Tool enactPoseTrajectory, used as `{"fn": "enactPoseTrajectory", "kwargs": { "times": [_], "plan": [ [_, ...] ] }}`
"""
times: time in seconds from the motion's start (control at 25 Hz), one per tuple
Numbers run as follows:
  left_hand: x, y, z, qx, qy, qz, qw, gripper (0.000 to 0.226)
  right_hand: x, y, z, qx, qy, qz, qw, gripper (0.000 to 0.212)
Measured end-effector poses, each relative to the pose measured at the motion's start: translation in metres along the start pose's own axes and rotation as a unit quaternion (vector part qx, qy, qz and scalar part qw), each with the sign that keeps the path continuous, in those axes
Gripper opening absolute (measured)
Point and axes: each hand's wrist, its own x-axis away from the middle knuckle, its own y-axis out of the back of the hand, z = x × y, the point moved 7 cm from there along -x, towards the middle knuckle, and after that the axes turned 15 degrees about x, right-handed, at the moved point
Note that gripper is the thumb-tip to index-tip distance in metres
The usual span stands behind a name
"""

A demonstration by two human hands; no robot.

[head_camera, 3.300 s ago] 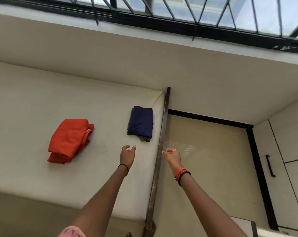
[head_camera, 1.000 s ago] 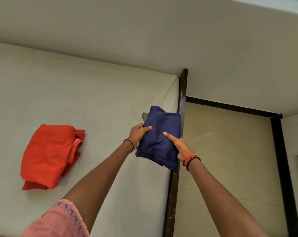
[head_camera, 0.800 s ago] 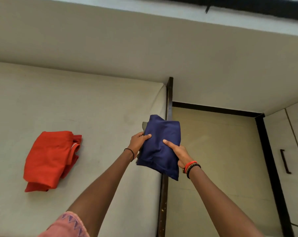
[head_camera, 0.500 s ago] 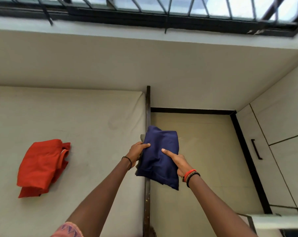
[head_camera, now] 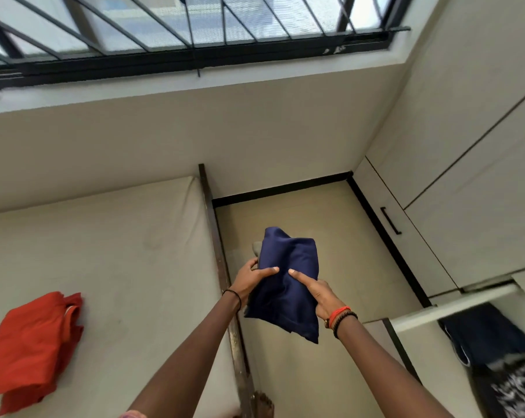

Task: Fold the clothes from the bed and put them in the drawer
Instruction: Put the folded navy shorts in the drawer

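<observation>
The left hand (head_camera: 250, 280) and right hand (head_camera: 314, 294) grasp the folded navy cloth (head_camera: 288, 257) between bed (head_camera: 119, 251) and drawer (head_camera: 454, 308); the drawer already holds clothes (head_camera: 493, 339); the red cloth (head_camera: 32, 348) lies on the bed, unstowed.

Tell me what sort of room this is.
Most likely a bedroom: a bed with a bare mattress, built-in wardrobe doors, and an open drawer holding clothes. The left hand and right hand hold a folded navy garment.
</observation>
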Motion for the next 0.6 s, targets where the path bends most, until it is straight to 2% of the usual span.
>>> {"fn": "enactPoseTrajectory", "kwargs": {
  "times": [0.16,0.28,0.44,0.6],
  "plan": [
    [0.013,-0.039,0.011,-0.024,0.006,0.038,0.999,0.054,0.026,0.035,-0.020,-0.030,0.006,-0.021,0.999,0.057],
    [0.018,-0.068,0.025,-0.043,0.017,0.073,0.996,0.042,0.045,0.060,-0.040,-0.062,0.008,-0.032,0.998,0.056],
    [0.020,-0.119,0.046,-0.068,0.043,0.129,0.988,0.055,0.070,0.099,-0.070,-0.133,0.016,-0.058,0.989,0.053],
    [0.028,-0.176,0.075,-0.102,0.055,0.162,0.980,0.052,0.092,0.147,-0.103,-0.182,0.023,-0.080,0.980,0.057]
  ]
}}
